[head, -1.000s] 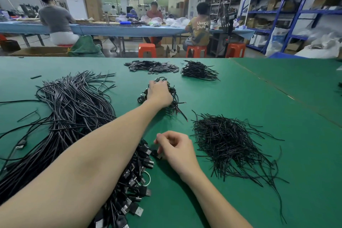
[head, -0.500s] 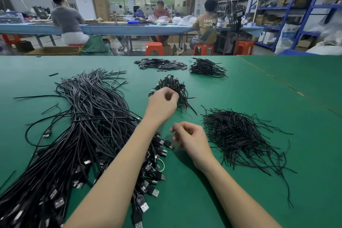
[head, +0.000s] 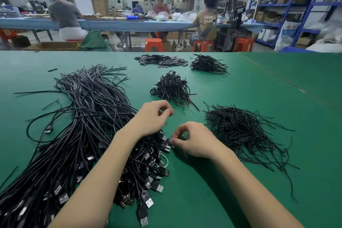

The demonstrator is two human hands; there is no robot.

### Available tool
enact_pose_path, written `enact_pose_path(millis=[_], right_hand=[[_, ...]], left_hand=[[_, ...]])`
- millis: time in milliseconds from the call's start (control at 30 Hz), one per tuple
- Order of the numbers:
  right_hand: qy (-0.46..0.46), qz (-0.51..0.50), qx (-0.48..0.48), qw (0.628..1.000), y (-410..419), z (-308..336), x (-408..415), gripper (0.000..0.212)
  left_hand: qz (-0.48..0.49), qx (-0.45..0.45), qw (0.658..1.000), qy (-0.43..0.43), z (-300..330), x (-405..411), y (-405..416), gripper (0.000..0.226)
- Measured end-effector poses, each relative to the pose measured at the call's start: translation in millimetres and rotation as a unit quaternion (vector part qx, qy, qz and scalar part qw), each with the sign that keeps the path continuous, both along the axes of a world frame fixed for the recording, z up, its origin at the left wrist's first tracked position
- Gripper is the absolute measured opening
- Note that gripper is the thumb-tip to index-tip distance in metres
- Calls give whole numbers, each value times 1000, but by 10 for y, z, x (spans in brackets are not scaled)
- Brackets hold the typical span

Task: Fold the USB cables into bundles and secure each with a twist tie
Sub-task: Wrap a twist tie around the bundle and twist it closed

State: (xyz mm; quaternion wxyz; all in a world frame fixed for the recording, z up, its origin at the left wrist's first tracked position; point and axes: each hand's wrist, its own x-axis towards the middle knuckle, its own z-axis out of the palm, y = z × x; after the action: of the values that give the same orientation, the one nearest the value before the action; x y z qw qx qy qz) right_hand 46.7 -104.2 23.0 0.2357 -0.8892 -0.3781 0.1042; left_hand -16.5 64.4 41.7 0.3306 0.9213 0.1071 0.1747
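Bare table (head: 194,190) between cable heap (head: 88,126) (left) and ties (head: 240,131)

One heap of loose USB cables (head: 77,135), one heap of twist ties (head: 240,131), two piles of bundled cables (head: 172,87), one pile of flat dark pieces (head: 161,60), two hands (head: 151,118), three seated people (head: 63,15), three orange stools (head: 154,44)

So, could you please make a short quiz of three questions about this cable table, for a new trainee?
1. True or false: the right hand pinches a plug at the edge of the loose USB cables.
2. Which pile lies right of the right hand? A) twist ties B) orange stools C) cardboard boxes
3. Fill in: the finished bundles lie on the ____ side of the left hand.

Key: 1 true; 2 A; 3 far
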Motion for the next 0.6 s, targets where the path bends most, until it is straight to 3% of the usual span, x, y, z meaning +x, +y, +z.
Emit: enact_pose_path(millis=[167,300,400,600], right_hand=[[34,43,-9,998,12,58,0,18],[71,53,10,996,-60,148,56,5],[136,30,154,978,-192,327,174,8],[250,-38,411,876,-349,536,308,9]], left_hand=[[-29,15,999,16,-77,-12,2,16],[-46,38,998,22,-55,-34,4,21],[-80,29,995,54,2,-69,-52,33],[-185,-95,978,34,191,-58,-436,38]])
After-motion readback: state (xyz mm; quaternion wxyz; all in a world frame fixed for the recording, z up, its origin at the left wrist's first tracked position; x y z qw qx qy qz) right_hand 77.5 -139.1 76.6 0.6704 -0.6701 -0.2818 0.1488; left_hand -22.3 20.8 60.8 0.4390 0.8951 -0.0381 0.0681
